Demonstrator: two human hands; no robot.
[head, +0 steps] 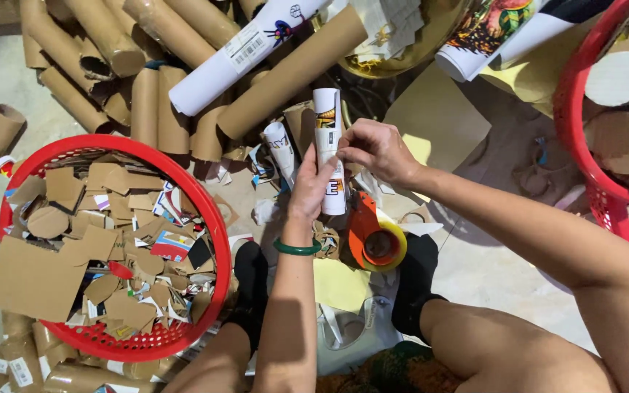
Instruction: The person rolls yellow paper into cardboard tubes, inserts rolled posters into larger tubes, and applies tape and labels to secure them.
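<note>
Both of my hands hold a white rolled paper tube (pixel 327 116) with colourful print, upright in the middle of the view. My left hand (pixel 310 185), with a green bangle on its wrist, wraps the tube's lower half. My right hand (pixel 377 149) pinches the tube's right side near the middle. Just below the tube lies an orange tape dispenser with a yellowish tape roll (pixel 375 236), between my knees.
A red basket (pixel 209 211) of cardboard scraps stands at the left. Another red basket (pixel 573 109) with cardboard discs is at the right. Brown cardboard tubes (pixel 172 33) and a long white printed roll (pixel 238 54) pile up behind. More tubes lie bottom left.
</note>
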